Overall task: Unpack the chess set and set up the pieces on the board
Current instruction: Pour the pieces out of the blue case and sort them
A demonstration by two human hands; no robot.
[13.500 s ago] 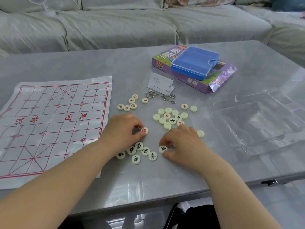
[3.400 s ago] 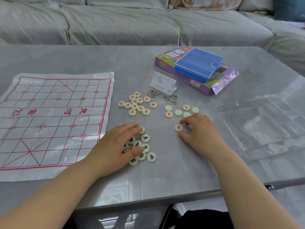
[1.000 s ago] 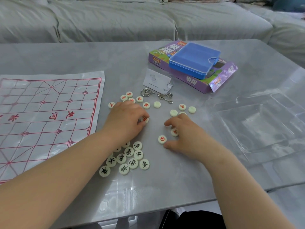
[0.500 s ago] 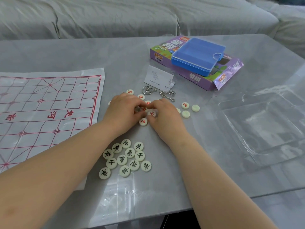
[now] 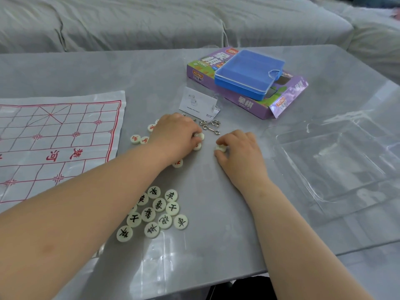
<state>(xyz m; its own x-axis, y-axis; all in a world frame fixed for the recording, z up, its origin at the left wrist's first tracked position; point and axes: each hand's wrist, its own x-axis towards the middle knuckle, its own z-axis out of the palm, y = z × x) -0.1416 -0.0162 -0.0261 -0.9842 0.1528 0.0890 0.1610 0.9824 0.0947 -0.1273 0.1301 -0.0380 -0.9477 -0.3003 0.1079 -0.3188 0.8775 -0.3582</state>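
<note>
Grey tabletop [image 5: 86,68] before a pale sofa [image 5: 129,22] carries the red-lined board sheet [image 5: 54,144] flat at the left, black-marked pieces [image 5: 159,211] clustered near the front edge, a blue case [image 5: 249,72] lying on a purple box [image 5: 249,102] at the back, and a clear plastic tray [image 5: 335,169] to the right. Mid-table, the left hand [image 5: 175,137] curls over scattered red-marked pieces [image 5: 138,138], fingertips pinching a cream piece [image 5: 200,136]. The right hand [image 5: 240,150], near it but apart, pinches a pale piece [image 5: 220,147] against the table.
</note>
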